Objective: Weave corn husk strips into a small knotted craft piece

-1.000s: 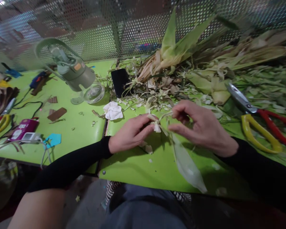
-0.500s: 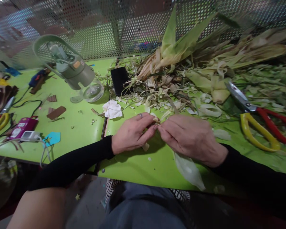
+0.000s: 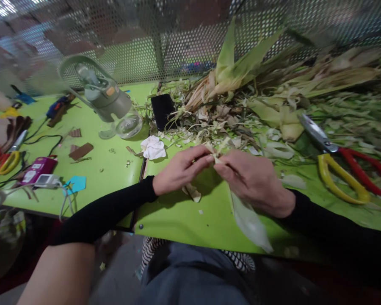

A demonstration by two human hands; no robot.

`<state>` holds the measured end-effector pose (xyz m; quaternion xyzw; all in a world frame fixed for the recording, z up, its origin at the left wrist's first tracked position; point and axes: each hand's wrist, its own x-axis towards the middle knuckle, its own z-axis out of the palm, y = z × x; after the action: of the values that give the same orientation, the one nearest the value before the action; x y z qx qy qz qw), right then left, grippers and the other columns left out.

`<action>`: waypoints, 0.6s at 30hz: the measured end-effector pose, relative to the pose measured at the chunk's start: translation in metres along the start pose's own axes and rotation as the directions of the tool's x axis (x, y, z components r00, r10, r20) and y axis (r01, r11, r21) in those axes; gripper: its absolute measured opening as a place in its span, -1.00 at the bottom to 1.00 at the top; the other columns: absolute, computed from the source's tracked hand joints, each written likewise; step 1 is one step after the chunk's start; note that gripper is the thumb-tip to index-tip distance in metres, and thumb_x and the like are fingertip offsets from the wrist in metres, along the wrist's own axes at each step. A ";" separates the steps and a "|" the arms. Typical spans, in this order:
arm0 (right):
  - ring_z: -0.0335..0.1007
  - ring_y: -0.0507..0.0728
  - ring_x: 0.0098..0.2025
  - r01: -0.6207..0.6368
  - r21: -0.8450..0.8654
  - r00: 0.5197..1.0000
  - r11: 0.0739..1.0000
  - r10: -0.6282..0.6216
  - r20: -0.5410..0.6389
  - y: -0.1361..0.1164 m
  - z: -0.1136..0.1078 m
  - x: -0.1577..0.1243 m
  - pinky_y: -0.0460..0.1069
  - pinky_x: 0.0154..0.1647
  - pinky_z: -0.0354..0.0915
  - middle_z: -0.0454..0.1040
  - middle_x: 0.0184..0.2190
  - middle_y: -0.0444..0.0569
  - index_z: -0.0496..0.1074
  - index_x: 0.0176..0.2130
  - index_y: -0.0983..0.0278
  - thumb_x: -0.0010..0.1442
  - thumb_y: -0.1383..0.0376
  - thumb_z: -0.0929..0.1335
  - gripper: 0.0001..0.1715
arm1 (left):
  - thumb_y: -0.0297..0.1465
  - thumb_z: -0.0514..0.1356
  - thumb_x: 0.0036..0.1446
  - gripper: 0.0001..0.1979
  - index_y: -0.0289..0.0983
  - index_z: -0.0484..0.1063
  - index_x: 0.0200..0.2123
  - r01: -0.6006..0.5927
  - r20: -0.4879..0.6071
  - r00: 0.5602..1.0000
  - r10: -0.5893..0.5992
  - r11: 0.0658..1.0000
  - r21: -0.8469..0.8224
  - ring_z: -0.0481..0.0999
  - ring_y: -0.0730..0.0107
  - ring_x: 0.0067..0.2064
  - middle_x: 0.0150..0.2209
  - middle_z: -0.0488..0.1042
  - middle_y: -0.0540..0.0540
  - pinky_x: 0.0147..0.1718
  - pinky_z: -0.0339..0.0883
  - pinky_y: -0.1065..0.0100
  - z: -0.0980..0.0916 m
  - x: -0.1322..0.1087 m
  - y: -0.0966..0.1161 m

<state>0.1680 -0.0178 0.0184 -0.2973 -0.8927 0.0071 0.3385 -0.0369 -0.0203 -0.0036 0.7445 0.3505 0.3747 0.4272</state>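
My left hand [image 3: 182,168] and my right hand [image 3: 254,180] meet over the green table [image 3: 184,216], fingertips pinched together on a small knot of pale corn husk strips [image 3: 216,153]. A long pale husk leaf [image 3: 249,222] hangs from under my right hand toward the table's front edge. Loose husk ends [image 3: 192,192] dangle below my left hand. Both arms wear black sleeves.
A heap of corn husks and leaves [image 3: 260,93] fills the back right. Red and yellow scissors [image 3: 346,169] lie at the right. A black phone [image 3: 163,111], crumpled white tissue [image 3: 153,148], a small fan [image 3: 98,91], cables, a purple box [image 3: 38,168] and more scissors [image 3: 3,160] sit on the left.
My hands have closed together on the husk knot and moved slightly away from me; a second ago they were apart, pulling a strip. The view shifted a little.
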 end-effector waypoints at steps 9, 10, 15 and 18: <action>0.43 0.17 -0.24 -0.341 0.408 0.940 0.847 0.317 0.128 0.014 -0.016 0.019 0.08 -0.22 0.32 0.54 -0.28 -0.02 0.57 -0.24 0.17 0.37 0.02 0.32 -0.65 | -0.10 0.22 0.29 -0.61 -0.23 0.52 0.01 0.165 0.166 0.983 -0.085 0.806 -0.569 0.50 0.42 -0.13 0.06 0.47 -0.20 -0.35 0.49 0.47 -0.008 0.003 -0.002; 0.43 0.16 -0.24 -0.338 0.433 0.940 0.836 0.322 0.111 0.013 -0.016 0.019 0.08 -0.22 0.32 0.53 -0.27 -0.03 0.58 -0.23 0.15 0.35 0.01 0.34 -0.67 | -0.11 0.25 0.27 -0.62 -0.23 0.52 0.01 0.162 0.159 0.984 -0.085 0.805 -0.571 0.50 0.43 -0.14 0.03 0.48 -0.19 -0.35 0.50 0.47 -0.008 0.004 -0.002; 0.37 0.11 -0.34 -0.387 0.489 0.918 0.782 0.379 0.119 0.002 -0.021 0.022 0.04 -0.32 0.28 0.48 -0.36 -0.06 0.57 -0.29 0.18 0.24 -0.07 0.42 -0.62 | -0.16 0.36 0.16 -0.63 -0.26 0.52 -0.06 0.177 0.175 0.980 -0.095 0.813 -0.555 0.50 0.49 -0.25 -0.24 0.51 -0.07 -0.28 0.52 0.38 -0.007 0.007 0.004; 0.37 0.10 -0.34 -0.436 0.523 0.896 0.732 0.410 0.173 -0.009 -0.025 0.024 0.02 -0.35 0.27 0.51 -0.34 -0.06 0.53 -0.25 0.21 0.23 -0.12 0.41 -0.55 | -0.11 0.39 0.12 -0.61 -0.29 0.52 -0.15 0.144 0.170 0.984 -0.056 0.813 -0.564 0.51 0.51 -0.30 -0.30 0.50 -0.04 -0.23 0.51 0.35 -0.006 0.005 0.010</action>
<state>0.1640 -0.0164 0.0538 -0.3823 -0.7687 0.3465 0.3781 -0.0374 -0.0178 0.0090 0.5871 0.2279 0.3845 0.6749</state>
